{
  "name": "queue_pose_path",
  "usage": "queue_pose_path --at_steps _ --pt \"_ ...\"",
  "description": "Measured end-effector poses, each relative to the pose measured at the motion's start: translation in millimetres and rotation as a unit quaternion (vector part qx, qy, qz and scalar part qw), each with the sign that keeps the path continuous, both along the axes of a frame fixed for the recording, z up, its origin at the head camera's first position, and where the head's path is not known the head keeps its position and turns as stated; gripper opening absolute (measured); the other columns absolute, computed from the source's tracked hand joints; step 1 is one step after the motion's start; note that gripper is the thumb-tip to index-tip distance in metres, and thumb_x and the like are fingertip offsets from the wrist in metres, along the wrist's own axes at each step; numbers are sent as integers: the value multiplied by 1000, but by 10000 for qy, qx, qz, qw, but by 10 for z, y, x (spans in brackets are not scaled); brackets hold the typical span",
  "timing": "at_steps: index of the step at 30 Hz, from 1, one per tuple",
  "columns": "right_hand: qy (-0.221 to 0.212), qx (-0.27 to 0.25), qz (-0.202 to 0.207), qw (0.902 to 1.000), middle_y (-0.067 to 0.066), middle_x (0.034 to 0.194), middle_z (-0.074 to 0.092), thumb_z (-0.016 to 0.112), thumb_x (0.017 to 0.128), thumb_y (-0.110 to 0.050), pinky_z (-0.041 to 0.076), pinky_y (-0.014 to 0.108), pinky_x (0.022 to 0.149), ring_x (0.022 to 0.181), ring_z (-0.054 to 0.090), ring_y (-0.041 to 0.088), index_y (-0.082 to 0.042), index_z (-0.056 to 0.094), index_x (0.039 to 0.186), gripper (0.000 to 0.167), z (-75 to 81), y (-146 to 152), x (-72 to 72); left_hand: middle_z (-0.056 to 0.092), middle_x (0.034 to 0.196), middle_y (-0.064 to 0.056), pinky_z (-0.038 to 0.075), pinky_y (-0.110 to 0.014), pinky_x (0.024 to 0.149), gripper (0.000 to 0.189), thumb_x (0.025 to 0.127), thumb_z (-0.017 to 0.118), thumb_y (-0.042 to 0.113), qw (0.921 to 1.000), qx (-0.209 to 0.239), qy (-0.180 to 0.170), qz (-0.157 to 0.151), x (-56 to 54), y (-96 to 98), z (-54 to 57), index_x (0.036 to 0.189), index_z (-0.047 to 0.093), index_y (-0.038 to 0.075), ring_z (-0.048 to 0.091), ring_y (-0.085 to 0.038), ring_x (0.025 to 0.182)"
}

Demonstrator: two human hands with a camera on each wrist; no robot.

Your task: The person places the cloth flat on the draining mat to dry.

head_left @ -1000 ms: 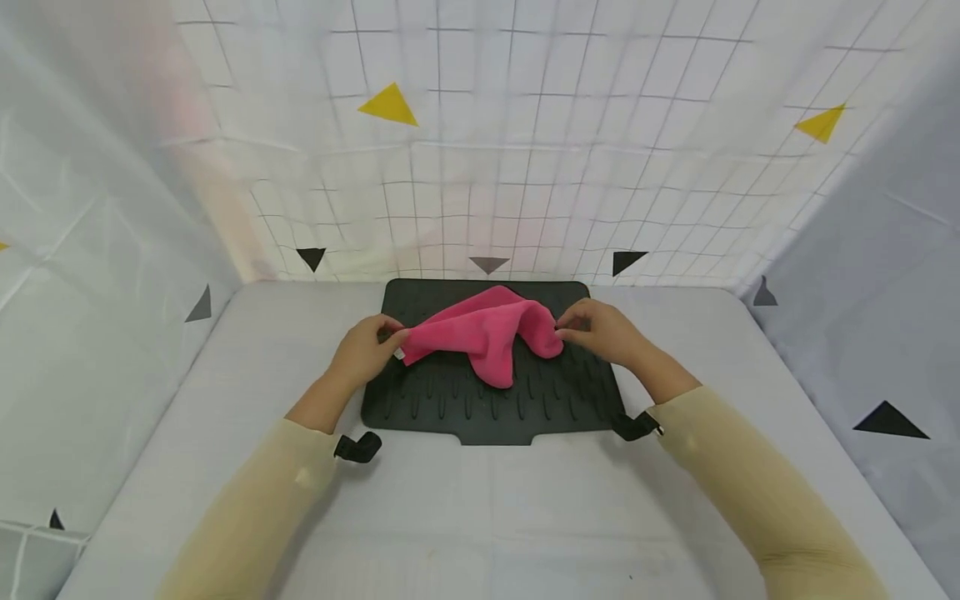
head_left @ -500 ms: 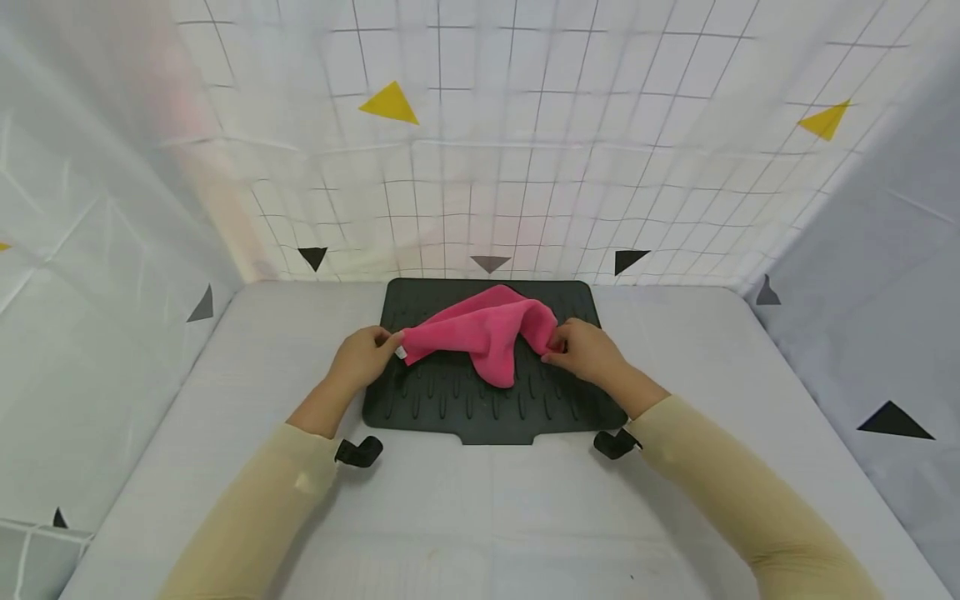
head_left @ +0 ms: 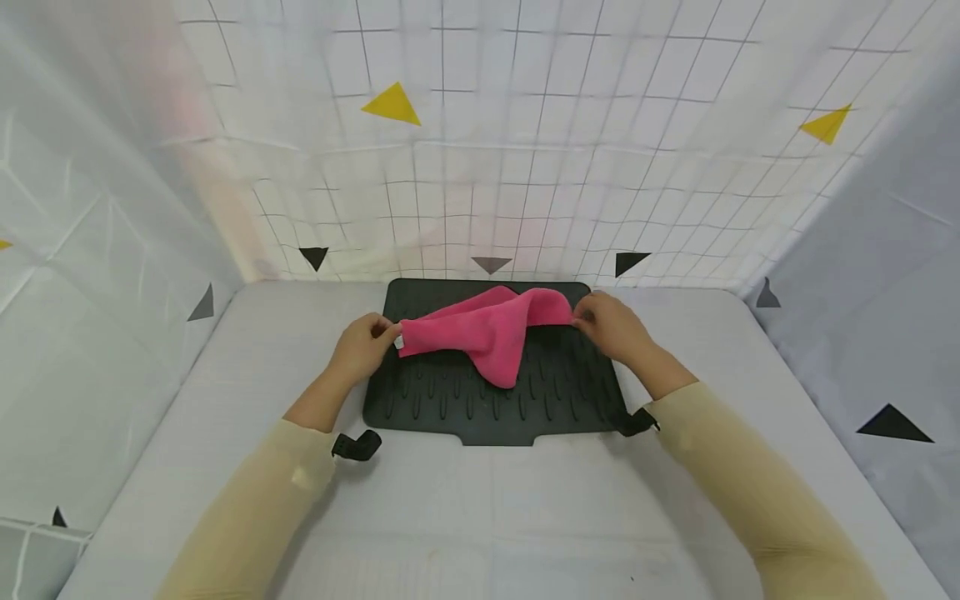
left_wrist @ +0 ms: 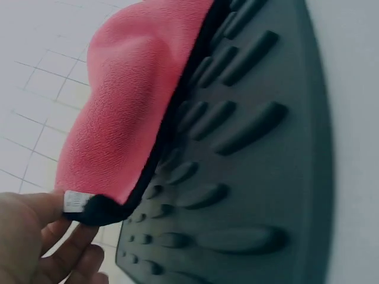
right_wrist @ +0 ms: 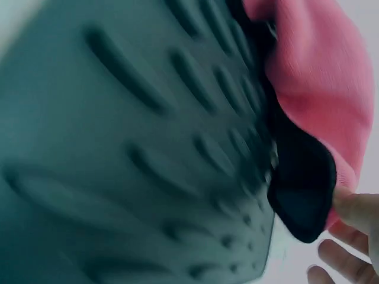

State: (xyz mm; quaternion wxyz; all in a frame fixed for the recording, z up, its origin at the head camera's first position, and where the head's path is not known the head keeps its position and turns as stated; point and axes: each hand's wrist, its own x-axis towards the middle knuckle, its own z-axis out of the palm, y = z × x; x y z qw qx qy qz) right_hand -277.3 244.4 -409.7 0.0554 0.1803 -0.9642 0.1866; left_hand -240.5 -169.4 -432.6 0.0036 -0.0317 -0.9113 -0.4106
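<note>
A pink cloth (head_left: pixel 487 329) with a dark underside hangs in folds between both hands, over a dark ridged mat (head_left: pixel 487 417). My left hand (head_left: pixel 362 348) pinches its left corner beside a small white tag (left_wrist: pixel 75 202), thumb on top and fingers below. My right hand (head_left: pixel 611 327) pinches the right corner between thumb and finger. In the right wrist view, the cloth's black underside (right_wrist: pixel 302 177) shows at that corner. The cloth's middle droops in a pointed fold toward the mat.
The mat lies on a white-covered table (head_left: pixel 480 517) near a back wall curtain (head_left: pixel 525 192) with a grid pattern. White sheets (head_left: pixel 862 333) hang at both sides. A black wrist mount (head_left: pixel 357 446) sticks out at the left cuff, another at the right.
My right hand first moved in to the cloth's right end, then took its corner up and out to the right. That side is now straighter; my left hand has risen slightly with its corner.
</note>
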Motion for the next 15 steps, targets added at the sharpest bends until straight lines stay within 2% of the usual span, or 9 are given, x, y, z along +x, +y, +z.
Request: queue_pose_path --at_steps 4,7,11,15 --pt "224 34 -328 9992 20 118 56 62 101 -14 50 52 84 100 60 37 -1 64 104 13 112 77 -219 60 105 -16 48 -40 78 36 105 53 36 9998 85 154 64 -54 -55 87 108 59 1 54 -29 94" --pt "407 55 -638 9971 21 126 50 57 103 -16 49 55 87 109 56 40 -3 61 107 15 104 88 -418 60 106 -17 48 -42 80 36 105 52 36 9996 102 164 188 -111 -90 121 109 59 1 54 -30 96" --pt "491 21 -1047 9933 17 130 48 57 104 -18 48 56 86 117 53 39 -6 59 108 13 -43 77 -608 61 105 -16 48 -42 80 34 104 53 34 9994 -13 75 341 -195 -101 70 109 59 2 55 -30 95" --pt "351 -127 -1258 9914 17 131 48 57 103 -18 48 58 87 116 54 40 -6 61 107 13 -219 34 -661 62 102 -15 48 -41 79 31 103 55 33 9985 -294 29 460 -251 -98 -44 107 60 3 56 -29 92"
